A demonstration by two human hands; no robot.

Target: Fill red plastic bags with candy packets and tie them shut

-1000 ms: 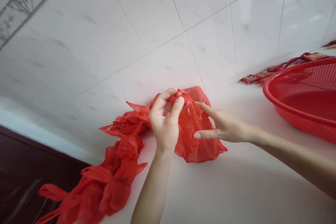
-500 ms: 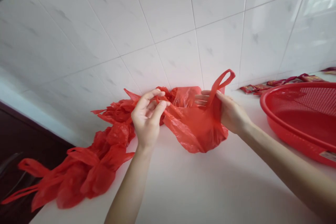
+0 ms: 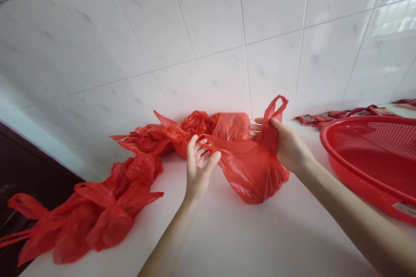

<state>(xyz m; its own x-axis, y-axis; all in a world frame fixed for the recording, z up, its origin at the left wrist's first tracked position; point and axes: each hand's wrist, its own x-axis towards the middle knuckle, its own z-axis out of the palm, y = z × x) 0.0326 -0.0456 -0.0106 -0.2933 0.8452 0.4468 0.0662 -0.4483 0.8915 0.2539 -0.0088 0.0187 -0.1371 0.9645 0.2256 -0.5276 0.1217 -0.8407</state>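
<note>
A thin red plastic bag [image 3: 251, 169] is stretched between my two hands above the white surface, its mouth facing up. My left hand [image 3: 199, 171] has the bag's left handle hooked over its curled fingers, with the thumb apart from them. At the other side, my right hand [image 3: 290, 145] grips the bag at the base of its upright handle loop, thumb in front and fingertips showing past the plastic. The bag's lower part bulges a little; what is inside, if anything, cannot be made out.
Several filled red plastic bags [image 3: 110, 212] lie in a row along the left. More crumpled red plastic [image 3: 232, 125] sits against the tiled wall [image 3: 217, 82]. A red perforated basket [image 3: 354, 173] stands at the right, with small red packets [image 3: 338, 114] behind it.
Both hands and the bag sit lower in view. My left hand has moved right and down, its thumb further from its fingers. My right hand keeps its grip.
</note>
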